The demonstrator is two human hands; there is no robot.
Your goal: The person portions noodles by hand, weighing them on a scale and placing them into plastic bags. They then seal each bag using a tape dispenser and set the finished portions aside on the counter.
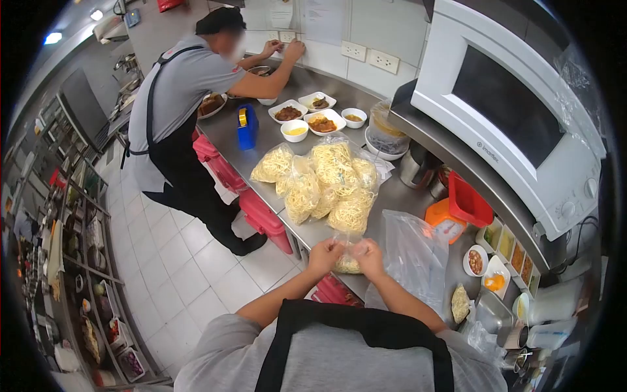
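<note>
My left hand [324, 256] and my right hand [369, 257] are close together at the counter's front edge. Both pinch the gathered top of a clear plastic bag of noodles [347, 266], whose pale yellow contents show below my fingers. Just beyond them, several filled bags of noodles [326, 179] lie heaped on the steel counter [398, 196]. To the right of my right hand, a large clear plastic bag [413, 258] lies crumpled and flat.
A co-worker [176, 111] leans over the counter at the far left, hands near the wall. Bowls of food [324, 121] and a blue tape dispenser [246, 127] stand behind the noodles. Rightward are an orange scale [445, 222], a red tray [469, 199] and a white microwave [509, 98] on a shelf.
</note>
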